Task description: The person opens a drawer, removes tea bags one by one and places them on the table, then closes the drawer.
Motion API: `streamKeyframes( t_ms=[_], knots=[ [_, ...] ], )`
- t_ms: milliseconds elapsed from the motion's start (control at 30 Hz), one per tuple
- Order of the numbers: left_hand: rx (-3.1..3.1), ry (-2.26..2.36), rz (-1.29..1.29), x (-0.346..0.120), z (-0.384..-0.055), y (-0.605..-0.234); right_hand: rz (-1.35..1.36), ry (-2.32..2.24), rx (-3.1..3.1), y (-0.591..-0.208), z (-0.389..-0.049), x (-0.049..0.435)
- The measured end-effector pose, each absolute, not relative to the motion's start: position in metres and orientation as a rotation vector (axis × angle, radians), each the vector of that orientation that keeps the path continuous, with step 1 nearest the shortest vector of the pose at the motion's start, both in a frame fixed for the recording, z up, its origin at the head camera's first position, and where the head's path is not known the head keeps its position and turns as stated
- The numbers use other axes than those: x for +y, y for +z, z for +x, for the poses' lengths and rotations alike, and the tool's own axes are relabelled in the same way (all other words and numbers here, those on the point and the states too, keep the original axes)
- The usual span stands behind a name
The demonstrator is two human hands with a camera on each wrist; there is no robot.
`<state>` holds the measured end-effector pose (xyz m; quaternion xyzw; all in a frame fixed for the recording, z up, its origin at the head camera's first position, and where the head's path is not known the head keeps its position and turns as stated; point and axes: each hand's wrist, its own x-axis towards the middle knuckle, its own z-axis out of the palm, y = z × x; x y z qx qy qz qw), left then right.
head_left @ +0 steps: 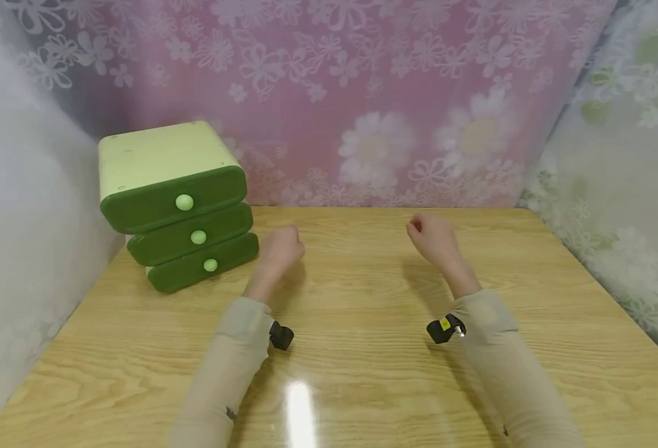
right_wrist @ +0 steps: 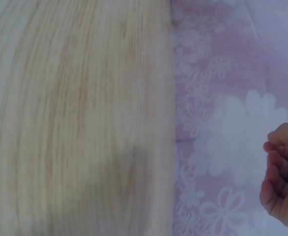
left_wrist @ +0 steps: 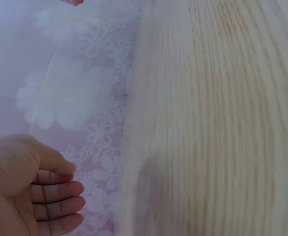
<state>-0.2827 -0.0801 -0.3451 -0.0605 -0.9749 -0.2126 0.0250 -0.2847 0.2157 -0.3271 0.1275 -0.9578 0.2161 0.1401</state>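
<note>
My left hand [head_left: 280, 250] hovers over the table, just right of a small drawer chest [head_left: 160, 152] with a pale top and dark green drawer fronts. In the left wrist view the fingers of this hand [left_wrist: 45, 191] bend loosely, with the thumb near the index finger and nothing held. Farther right, my right hand [head_left: 434, 238] is raised above the table near its back edge. The right wrist view shows that hand [right_wrist: 284, 172] loosely curled around nothing. Neither hand touches the chest.
The wooden table [head_left: 357, 323] reaches back to a pink flowered curtain [head_left: 306, 124]. A pale curtain [head_left: 26, 218] hangs on the left, a flowered one [head_left: 614, 205] on the right. Three drawers with round light green knobs [head_left: 198, 237] face forward.
</note>
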Motion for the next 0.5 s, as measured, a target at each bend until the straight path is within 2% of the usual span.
streamKeyframes(
  t_ms=[167,500],
  knots=[
    [-3.105,-0.613,-0.178,-0.106,-0.269,-0.341,0.476,0.626,-2.710,-0.321,-0.283,0.192],
    [-3.170,-0.585,-0.063,-0.202,-0.215,-0.343,0.676,0.739,-2.699,-0.298,-0.285,0.137]
  ],
)
